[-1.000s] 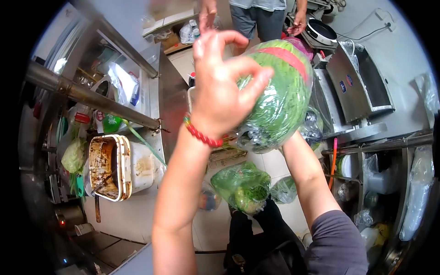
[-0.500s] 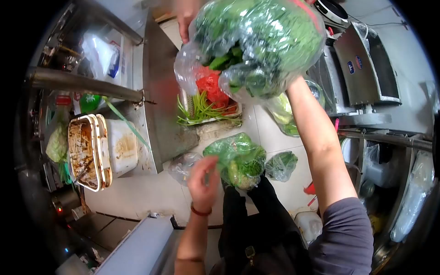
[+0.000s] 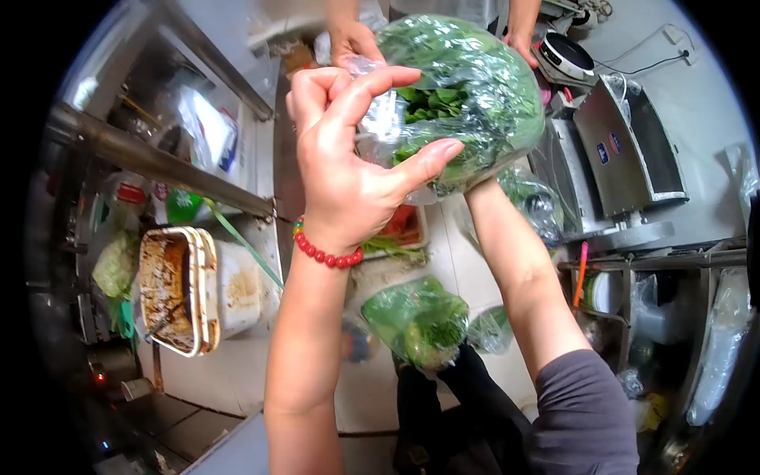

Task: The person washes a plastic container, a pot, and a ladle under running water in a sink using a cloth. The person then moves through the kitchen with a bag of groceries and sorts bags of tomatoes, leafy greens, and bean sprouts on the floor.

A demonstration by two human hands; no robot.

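A large clear plastic bag of leafy greens (image 3: pixel 495 95) is held up at the top middle. My left hand (image 3: pixel 344 162), with a red bead bracelet on its wrist, is in front of the bag's left end, thumb and forefinger spread apart and nothing between them. My right forearm (image 3: pixel 511 253) runs up beneath the bag. The bag hides my right hand, which supports it from below. Another person's hands (image 3: pixel 354 41) are at the bag's two far sides. On the floor below lies a green bag of vegetables (image 3: pixel 419 317).
Dirty white tubs (image 3: pixel 170 289) are on the left by a metal rack. A smaller bag of greens (image 3: pixel 491 328) lies near my feet. A crate (image 3: pixel 408 229) with red and green produce is partly hidden under the raised bag. Metal equipment (image 3: pixel 625 142) and shelving stand on the right.
My left hand has risen from above the floor bag to the large bag's left end. The other person's hands and body now show more at the top, on both sides of the bag.
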